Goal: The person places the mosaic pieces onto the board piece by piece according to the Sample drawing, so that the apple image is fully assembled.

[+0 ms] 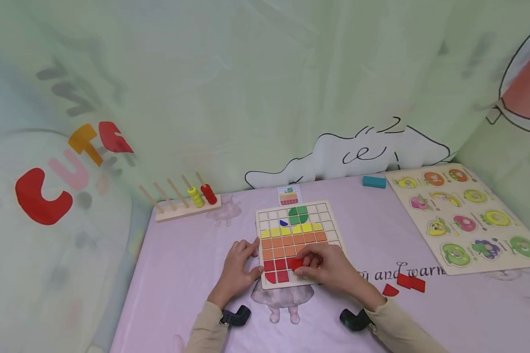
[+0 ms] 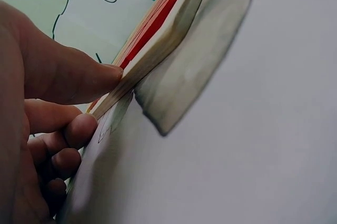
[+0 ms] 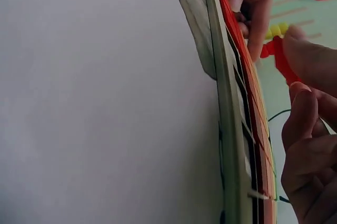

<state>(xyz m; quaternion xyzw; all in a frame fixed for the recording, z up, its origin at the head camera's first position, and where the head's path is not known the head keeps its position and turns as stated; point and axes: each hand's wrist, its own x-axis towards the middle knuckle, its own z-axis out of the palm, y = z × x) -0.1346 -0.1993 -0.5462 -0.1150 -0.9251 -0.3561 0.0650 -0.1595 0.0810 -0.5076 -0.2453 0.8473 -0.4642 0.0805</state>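
Note:
A wooden grid board lies on the table with flat coloured pieces in its cells: green at the back, then yellow, orange and red rows. A small blue piece sits near the green ones. My left hand holds the board at its near left side, thumb and forefinger on the edge. Between thumb and fingertips, my right hand pinches a red tile over the red rows. In the right wrist view this tile is raised above the board's surface; the fingers partly cover it.
Loose red pieces lie right of the right hand. A picture card stands behind the board. At the back left is a peg stand with yellow and red rings. A fruit puzzle board and teal block are at right.

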